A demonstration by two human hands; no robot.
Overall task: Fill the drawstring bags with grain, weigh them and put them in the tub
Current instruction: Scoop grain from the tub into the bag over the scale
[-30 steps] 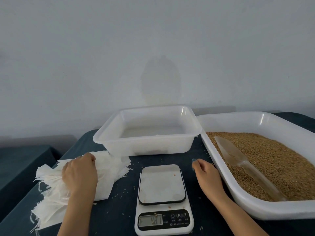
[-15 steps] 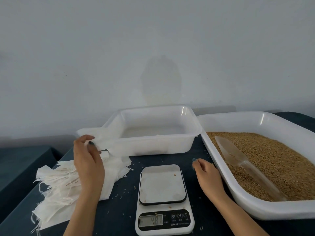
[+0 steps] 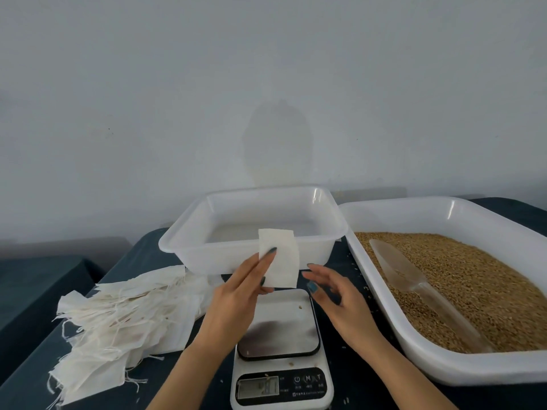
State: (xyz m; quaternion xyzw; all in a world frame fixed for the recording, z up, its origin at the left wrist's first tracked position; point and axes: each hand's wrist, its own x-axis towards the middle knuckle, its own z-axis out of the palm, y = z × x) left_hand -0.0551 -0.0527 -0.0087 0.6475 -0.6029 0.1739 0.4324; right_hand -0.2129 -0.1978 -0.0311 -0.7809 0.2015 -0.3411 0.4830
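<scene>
- Drawstring bags (image 3: 118, 315) lie heaped flat and unfilled on the left of the table (image 3: 355, 374), so nearly all the work is left.
- Left hand (image 3: 236, 294) pinches a single bag (image 3: 281, 258), limp and empty, upright above the scale (image 3: 278, 327) and in front of the tub (image 3: 207, 255), which holds no bags.
- Right hand (image 3: 334, 294) hovers just beside that bag, fingers spread, holding nothing.
- Scoop (image 3: 396, 267) lies untouched on the grain (image 3: 479, 285) in the tray (image 3: 473, 371). I judge that filling, weighing and stowing have not yet begun.

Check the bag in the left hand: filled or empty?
Empty. The drawstring bag held by the left hand is flat and thin, with no bulge.
</scene>
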